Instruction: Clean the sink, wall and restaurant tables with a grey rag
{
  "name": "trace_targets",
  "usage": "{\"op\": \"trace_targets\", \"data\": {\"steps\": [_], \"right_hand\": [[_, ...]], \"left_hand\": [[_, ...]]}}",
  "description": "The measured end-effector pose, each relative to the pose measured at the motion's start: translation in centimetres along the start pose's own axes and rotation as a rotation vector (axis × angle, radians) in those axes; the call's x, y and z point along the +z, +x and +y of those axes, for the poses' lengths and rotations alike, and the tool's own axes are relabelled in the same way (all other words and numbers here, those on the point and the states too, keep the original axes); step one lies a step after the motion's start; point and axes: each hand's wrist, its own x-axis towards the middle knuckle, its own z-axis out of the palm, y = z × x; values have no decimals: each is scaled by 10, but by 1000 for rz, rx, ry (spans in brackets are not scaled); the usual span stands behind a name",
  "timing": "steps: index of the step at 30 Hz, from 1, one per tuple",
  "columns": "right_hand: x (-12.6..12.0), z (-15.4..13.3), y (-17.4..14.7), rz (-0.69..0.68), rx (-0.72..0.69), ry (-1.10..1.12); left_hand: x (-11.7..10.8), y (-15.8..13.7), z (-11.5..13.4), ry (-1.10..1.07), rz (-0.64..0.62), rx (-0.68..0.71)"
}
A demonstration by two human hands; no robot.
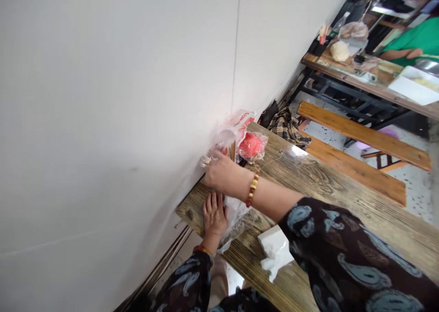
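Left hand point(215, 216) is laid flat, open, on the wooden table point(343, 188); clear plastic point(206, 161) beside the wall point(120, 97) is touched by the curled right hand point(224, 172) (whether gripped cannot be told). Rightward, 1 red bundle point(251, 145) and 1 tissue pack point(275, 244) are seen.

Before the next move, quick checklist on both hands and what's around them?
1. Left hand steady-looking, palm down at the table end: ok.
2. Right hand grip, at the clear plastic by the wall: cannot tell, blurred.
3. Plastic bag in full view: not ok, right hand and wrist hide part.
4. Red wrapped item not under either hand: ok.
5. Right sleeve off the white tissues: cannot tell, they overlap in view.
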Motion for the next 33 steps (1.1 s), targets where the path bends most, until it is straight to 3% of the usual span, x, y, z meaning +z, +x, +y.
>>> {"op": "trace_targets", "data": {"steps": [2, 4, 7, 9, 10, 13, 15, 20, 24, 26, 28, 33], "right_hand": [[-6, -5, -25, 204, -60, 189], [2, 4, -66, 449, 84, 378], [49, 39, -135, 748, 615, 504], [99, 67, -168, 762, 941, 461], [126, 80, -178, 702, 1011, 441], [193, 114, -174, 493, 984, 407], [220, 136, -153, 433, 935, 385], [240, 206, -104, 291, 809, 330], [250, 253, -98, 163, 676, 368], [255, 255, -104, 190, 653, 394], [259, 240, -113, 288, 654, 422], [264, 164, -129, 562, 826, 427]], "left_hand": [[1, 2, 0, 3, -5, -8], [1, 4, 1, 7, 5, 13], [1, 8, 1, 28, 24, 40], [2, 9, 2, 52, 25, 46], [3, 10, 2, 65, 30, 45], [5, 11, 2, 106, 47, 45], [6, 12, 3, 127, 49, 52], [6, 15, 7, 177, 27, 26], [7, 17, 9, 210, -1, 32], [7, 17, 10, 220, -8, 43], [8, 17, 10, 215, -4, 38], [10, 18, 11, 184, 3, 5]]}}
